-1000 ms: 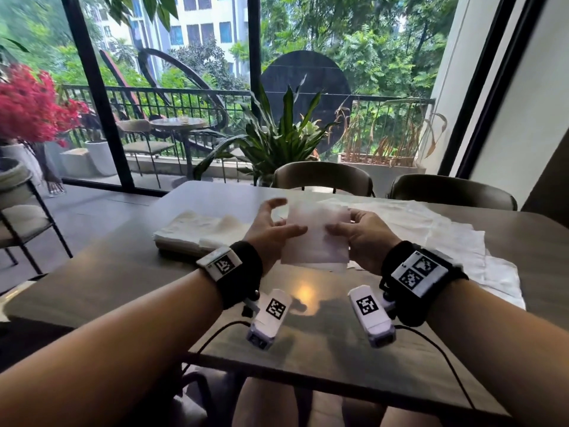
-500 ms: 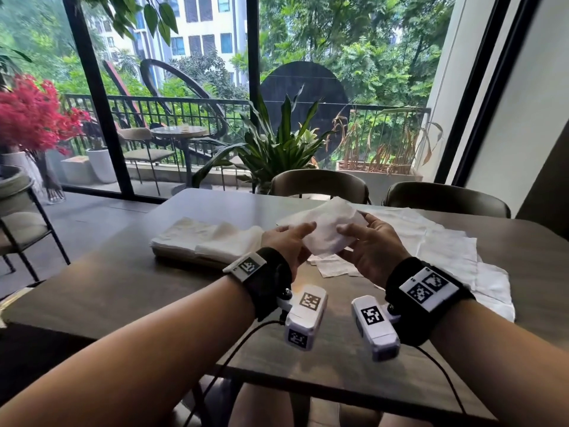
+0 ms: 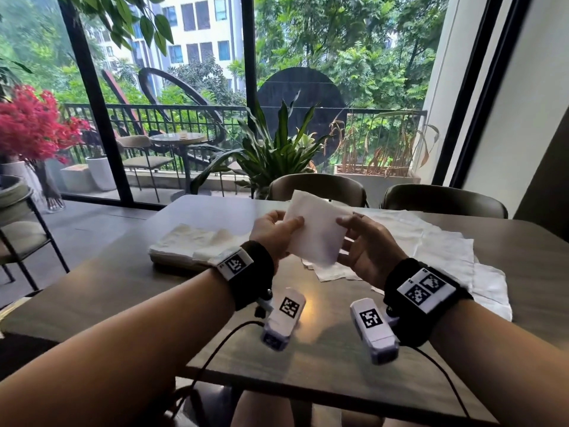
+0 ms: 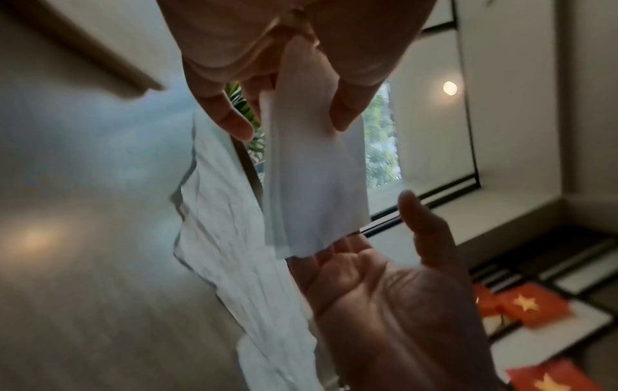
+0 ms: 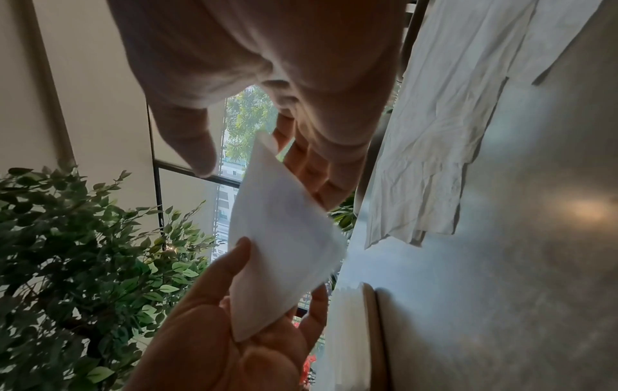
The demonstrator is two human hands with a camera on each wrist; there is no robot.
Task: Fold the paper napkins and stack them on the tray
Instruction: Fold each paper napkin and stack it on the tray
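Note:
A folded white napkin (image 3: 314, 231) stands tilted in the air above the table (image 3: 323, 343). My left hand (image 3: 292, 226) pinches its left edge, thumb in front and fingers behind (image 4: 291, 124). My right hand (image 3: 341, 238) is at the right edge with straight fingers (image 5: 311, 182) touching the back and the thumb held off the paper. On the left of the table a flat tray (image 3: 175, 265) carries a stack of folded napkins (image 3: 184, 245). Unfolded napkins (image 3: 431, 241) lie spread on the table to the right.
Two chairs (image 3: 317, 188) stand at the table's far side before a glass wall, with a potted plant (image 3: 277, 155) behind them. A leafy plant (image 5: 83, 251) rises at the left. A cable (image 3: 215, 349) hangs over the near table edge.
The napkin went from hanging flat, through a bunched fold, to a neat folded rectangle held higher. My right thumb has come off it.

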